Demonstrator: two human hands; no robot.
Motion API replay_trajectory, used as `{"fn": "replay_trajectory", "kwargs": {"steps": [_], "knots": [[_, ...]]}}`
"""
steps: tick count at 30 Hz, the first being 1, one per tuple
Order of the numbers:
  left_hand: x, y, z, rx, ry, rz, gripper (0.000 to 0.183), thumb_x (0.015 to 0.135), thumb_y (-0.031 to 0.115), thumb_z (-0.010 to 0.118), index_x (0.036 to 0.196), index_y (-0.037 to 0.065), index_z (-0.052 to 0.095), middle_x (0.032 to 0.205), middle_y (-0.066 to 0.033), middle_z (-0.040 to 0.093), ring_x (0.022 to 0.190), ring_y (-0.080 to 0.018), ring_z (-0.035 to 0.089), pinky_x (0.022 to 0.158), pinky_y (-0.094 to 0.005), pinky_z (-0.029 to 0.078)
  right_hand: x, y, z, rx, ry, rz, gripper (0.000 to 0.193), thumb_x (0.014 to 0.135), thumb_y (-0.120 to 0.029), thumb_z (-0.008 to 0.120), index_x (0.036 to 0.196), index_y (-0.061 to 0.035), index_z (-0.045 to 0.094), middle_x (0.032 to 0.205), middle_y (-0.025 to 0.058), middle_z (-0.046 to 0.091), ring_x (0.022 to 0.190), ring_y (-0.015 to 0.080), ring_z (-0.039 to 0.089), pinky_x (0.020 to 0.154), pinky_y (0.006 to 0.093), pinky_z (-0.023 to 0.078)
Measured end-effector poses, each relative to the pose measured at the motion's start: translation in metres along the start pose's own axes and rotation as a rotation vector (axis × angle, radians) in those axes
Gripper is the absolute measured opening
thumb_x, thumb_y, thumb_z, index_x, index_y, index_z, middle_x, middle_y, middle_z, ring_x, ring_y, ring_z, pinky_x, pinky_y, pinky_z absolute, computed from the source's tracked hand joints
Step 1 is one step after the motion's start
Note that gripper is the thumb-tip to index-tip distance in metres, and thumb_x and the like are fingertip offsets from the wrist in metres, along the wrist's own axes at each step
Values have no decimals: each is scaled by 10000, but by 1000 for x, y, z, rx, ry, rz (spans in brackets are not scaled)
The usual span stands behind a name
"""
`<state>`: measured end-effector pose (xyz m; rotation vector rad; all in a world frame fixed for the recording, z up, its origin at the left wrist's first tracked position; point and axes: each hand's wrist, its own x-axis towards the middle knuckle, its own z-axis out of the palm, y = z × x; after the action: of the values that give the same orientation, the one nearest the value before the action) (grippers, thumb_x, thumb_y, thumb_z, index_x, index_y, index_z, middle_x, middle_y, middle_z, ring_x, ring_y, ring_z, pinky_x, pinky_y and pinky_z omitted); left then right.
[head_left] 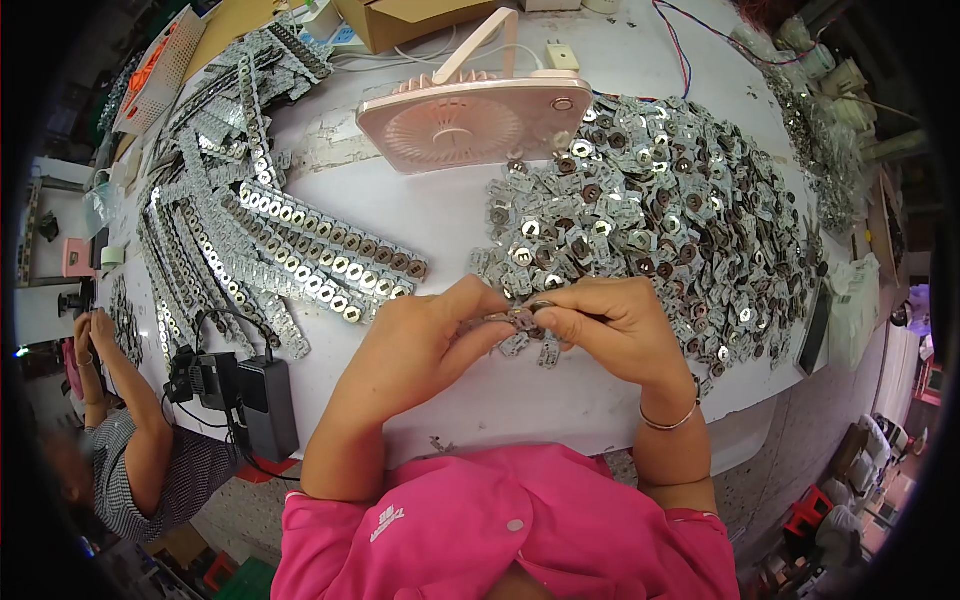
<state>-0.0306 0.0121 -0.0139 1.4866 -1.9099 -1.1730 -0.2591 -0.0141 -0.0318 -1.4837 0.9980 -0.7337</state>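
Note:
Both hands meet at the table's near middle. My left hand (415, 345) is closed, thumb and fingers pinching a short row of small metal parts (522, 318). Close against it, my right hand (620, 325) pinches a small metal piece between thumb and forefinger; the fingers partly hide its shape. Just below the fingertips lies a loose metal part (549, 352). Beyond my right hand spreads a big heap of small silver metal parts (650, 200) with round centres. Left of my hands lie long strips of joined metal parts (330, 240), side by side.
A pink fan (455, 125) stands at the back middle, before a cardboard box (410, 20). Black boxes with cables (267, 400) sit at the table's left front edge. A white basket (160, 75) is far left. Another person (140, 440) works at the left.

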Motion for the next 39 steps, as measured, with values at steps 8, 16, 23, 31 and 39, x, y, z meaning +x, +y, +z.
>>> {"fn": "replay_trajectory", "kwargs": {"steps": [8, 16, 23, 31, 39], "knots": [[0, -7, -8, -109, -193, -3, 207, 890, 204, 724, 978, 38, 638, 705, -97, 676, 558, -199, 633, 530, -309, 477, -1, 4, -6, -27, -245, 12, 212, 919, -178, 697, 800, -2, 702, 640, 34, 650, 559, 50, 587, 489, 236, 436], [3, -9, -4, -584, -146, 24, 125, 916, 97, 689, 978, 7, 627, 796, -86, 705, 630, -120, 655, 556, -254, 504, -1, -6, 9, 447, -165, 261, 200, 993, -212, 607, 915, -31, 642, 649, -34, 574, 537, 52, 563, 466, 207, 418], [10, -3, 15, 64, 292, 364, 197, 851, 16, 675, 1040, 39, 621, 943, -122, 676, 730, -269, 670, 611, -330, 512, 0, 4, 19, 198, 166, 60, 196, 992, -181, 601, 894, -12, 614, 631, -49, 549, 539, 40, 461, 483, 215, 368], [11, 0, 11, 369, 374, 345, 223, 818, -18, 708, 1026, 41, 654, 898, -95, 695, 746, -258, 670, 635, -342, 501, -2, 1, 26, 78, 189, 31, 158, 961, -156, 625, 895, -14, 608, 621, -13, 530, 571, 36, 439, 509, 234, 376], [15, -10, 17, 495, 513, 475, 240, 791, 32, 722, 1019, 68, 656, 892, -19, 699, 657, -158, 634, 564, -298, 436, -1, 4, 34, -48, 176, -82, 181, 981, -158, 606, 871, -14, 594, 633, -33, 542, 565, 29, 449, 500, 231, 373]]}}
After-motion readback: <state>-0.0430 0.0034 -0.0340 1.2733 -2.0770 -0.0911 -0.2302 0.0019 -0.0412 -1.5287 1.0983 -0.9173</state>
